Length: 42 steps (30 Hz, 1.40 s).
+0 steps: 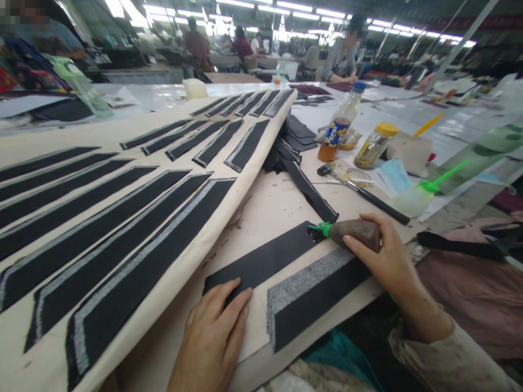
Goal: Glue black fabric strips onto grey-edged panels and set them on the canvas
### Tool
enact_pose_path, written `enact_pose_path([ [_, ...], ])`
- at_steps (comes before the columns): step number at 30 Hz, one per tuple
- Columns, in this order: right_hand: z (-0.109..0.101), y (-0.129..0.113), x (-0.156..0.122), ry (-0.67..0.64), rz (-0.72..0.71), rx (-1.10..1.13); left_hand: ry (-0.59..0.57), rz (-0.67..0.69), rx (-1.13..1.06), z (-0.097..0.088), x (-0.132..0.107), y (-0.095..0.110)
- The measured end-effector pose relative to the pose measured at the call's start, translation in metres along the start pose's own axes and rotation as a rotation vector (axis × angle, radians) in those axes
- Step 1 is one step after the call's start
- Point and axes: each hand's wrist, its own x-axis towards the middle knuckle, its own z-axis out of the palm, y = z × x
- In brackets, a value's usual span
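My right hand (384,250) is wrapped round a brown glue bottle (357,234), which lies tilted almost flat. Its green nozzle points left, over the far end of a smooth black strip (265,253), where small shiny dabs show. At the near end of that strip, my left hand (216,332) lies with its fingers stretched out, fingertips touching the edge. Beside it, closer to my body, is a stack of black pieces (318,299) with a grey fuzzy band. A narrow black strip (310,190) reaches from a dark pile to near the nozzle.
On the left, a cream padded board (229,201) carries rows of black strips. Toward the right stand a Pepsi bottle (339,128), a yellow-lidded jar (376,144), a hammer (368,196) and a translucent bottle with a green nozzle (420,196). Several people work in the background.
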Motion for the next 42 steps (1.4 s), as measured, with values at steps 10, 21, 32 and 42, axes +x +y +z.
enact_pose_path([
  [10, 0.003, -0.003, 0.005, 0.025, -0.014, -0.007, -0.005, -0.005, -0.002, 0.001, -0.001, 0.0],
  [21, 0.006, -0.008, 0.008, -0.003, 0.025, 0.015, -0.012, -0.004, -0.006, 0.002, -0.002, 0.0],
  [32, 0.017, -0.036, -0.016, -0.165, -0.021, 0.082, -0.006, -0.004, 0.0, 0.002, -0.002, 0.001],
  [42, 0.003, -0.012, -0.008, -0.024, 0.0, -0.012, 0.002, -0.013, -0.017, 0.002, -0.002, 0.003],
])
